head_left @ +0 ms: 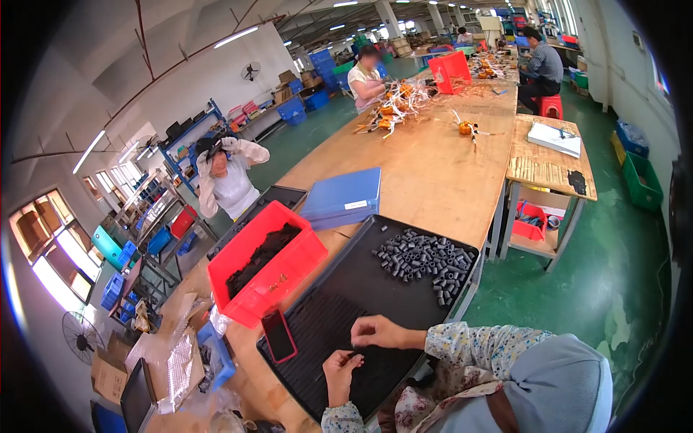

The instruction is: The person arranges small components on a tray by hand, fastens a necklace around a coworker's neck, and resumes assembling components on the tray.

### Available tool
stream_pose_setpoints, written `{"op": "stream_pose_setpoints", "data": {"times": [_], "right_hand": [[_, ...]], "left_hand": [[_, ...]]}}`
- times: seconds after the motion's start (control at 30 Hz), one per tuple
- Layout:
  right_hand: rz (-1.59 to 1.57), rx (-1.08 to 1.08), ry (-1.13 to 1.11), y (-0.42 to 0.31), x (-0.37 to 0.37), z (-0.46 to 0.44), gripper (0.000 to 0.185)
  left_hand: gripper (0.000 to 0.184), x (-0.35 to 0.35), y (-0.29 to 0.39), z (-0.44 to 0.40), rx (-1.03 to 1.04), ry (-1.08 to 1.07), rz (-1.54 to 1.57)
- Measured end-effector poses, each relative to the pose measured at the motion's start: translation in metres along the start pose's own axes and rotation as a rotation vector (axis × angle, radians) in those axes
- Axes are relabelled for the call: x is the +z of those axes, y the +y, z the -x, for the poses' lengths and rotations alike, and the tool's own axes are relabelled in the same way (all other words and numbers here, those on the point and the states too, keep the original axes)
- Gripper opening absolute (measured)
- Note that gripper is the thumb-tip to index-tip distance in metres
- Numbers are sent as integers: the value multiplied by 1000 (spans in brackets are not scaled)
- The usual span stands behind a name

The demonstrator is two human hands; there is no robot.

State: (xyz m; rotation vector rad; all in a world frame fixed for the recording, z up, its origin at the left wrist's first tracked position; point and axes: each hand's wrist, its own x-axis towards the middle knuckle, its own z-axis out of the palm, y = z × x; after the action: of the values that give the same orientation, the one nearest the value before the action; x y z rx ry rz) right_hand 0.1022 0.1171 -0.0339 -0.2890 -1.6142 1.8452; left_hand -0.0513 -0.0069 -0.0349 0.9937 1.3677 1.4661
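Observation:
My left hand [339, 372], fingers pinched, holds a small dark piece over a large black tray [328, 296]. Just above it, my right hand [381, 333] has its fingers curled together; anything in them is hidden. Under and beside my hands, thin dark strips [317, 339] lie in rows on the tray, hard to tell from its surface. At the tray's far right is a loose pile of short grey tubes [426, 260]. A phone with a red case [279, 335] rests on the tray's left edge.
A red bin [307, 254] holding black pieces stands beside the tray, near a blue folder [345, 196]. Wired orange parts [397, 105] lie farther along the wooden table [433, 173]. Across it, a person [229, 177] raises both gloved hands. Other people sit farther back.

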Motion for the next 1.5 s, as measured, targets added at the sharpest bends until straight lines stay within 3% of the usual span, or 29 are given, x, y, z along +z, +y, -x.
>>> {"op": "stream_pose_setpoints", "data": {"times": [0.07,0.23,0.3,0.4,0.47,0.53,0.63,0.9,1.0,1.07,1.2,1.4,1.47,1.5], "right_hand": [[-35,54,-147,7,11,0,8],[76,38,-75,13,5,-5,7],[-143,146,-22,8,3,-4,7],[-66,172,-13,-2,1,-5,7],[64,137,-17,-1,1,-7,7],[257,-70,-4,-1,0,-9,7],[380,-136,-64,-16,1,-10,7],[135,-83,-99,-2,-4,-6,7],[230,-116,-124,2,-4,-2,7],[384,-303,-146,6,-5,-2,11],[322,-234,-150,7,-4,1,13],[359,-344,-143,5,-4,1,12],[312,-227,-5,5,-3,2,12],[340,-278,87,8,-3,0,10]], "left_hand": [[13,-3,0,1,9,-10,-16],[15,0,-2,1,47,34,17],[17,6,11,4,49,36,-12],[20,4,6,2,55,2,-53],[22,5,6,2,57,-24,-62],[22,10,15,4,-10,23,26],[21,10,18,5,29,50,28],[21,20,37,14,32,28,-140],[23,16,27,13,50,40,-176],[21,14,19,4,-17,125,-49],[22,12,15,3,-8,118,-71],[19,13,21,3,3,134,-39],[39,3,18,4,24,88,-187],[28,23,46,19,113,159,-240]]}}
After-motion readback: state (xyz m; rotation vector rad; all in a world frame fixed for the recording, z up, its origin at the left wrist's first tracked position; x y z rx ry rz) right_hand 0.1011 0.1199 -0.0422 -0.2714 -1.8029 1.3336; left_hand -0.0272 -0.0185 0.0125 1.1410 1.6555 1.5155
